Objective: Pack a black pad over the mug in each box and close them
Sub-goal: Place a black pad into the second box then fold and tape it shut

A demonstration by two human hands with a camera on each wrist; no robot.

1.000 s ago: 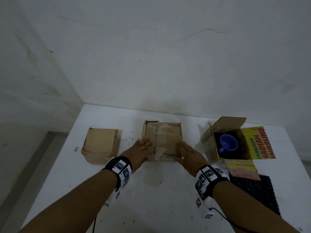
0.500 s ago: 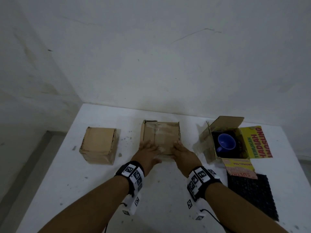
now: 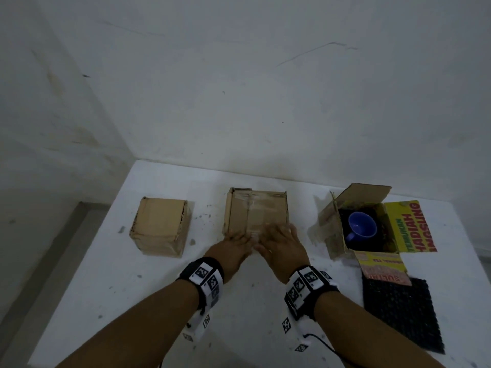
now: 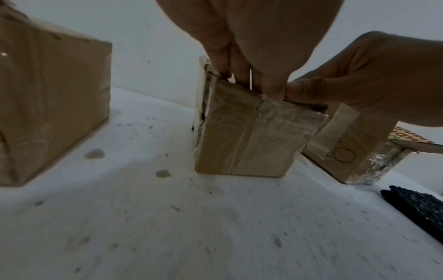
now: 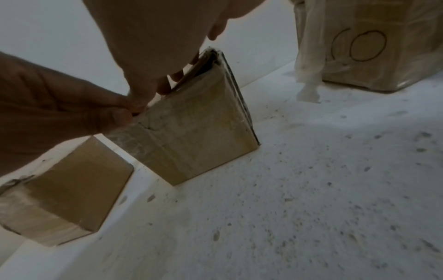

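Observation:
Three cardboard boxes stand in a row on the white table (image 3: 239, 314). The middle box (image 3: 256, 211) is shut, with clear tape along its top seam. My left hand (image 3: 237, 240) and right hand (image 3: 280, 235) lie side by side on its near top edge, fingers flat, pressing the tape end (image 4: 268, 100) down over the front edge. The left box (image 3: 159, 227) is shut. The right box (image 3: 337, 235) is open, with a blue mug (image 3: 362, 228) inside. A black pad (image 3: 401, 312) lies on the table in front of it.
The open box's yellow, red-lettered flaps (image 3: 410, 227) spread right and toward me; the near flap overlaps the pad's far edge. White walls close off the table's back and left. Bare tabletop lies under my forearms.
My hands have slid in from the middle box's near corners and now meet at the centre of its near edge. The loose tape end there is now under them.

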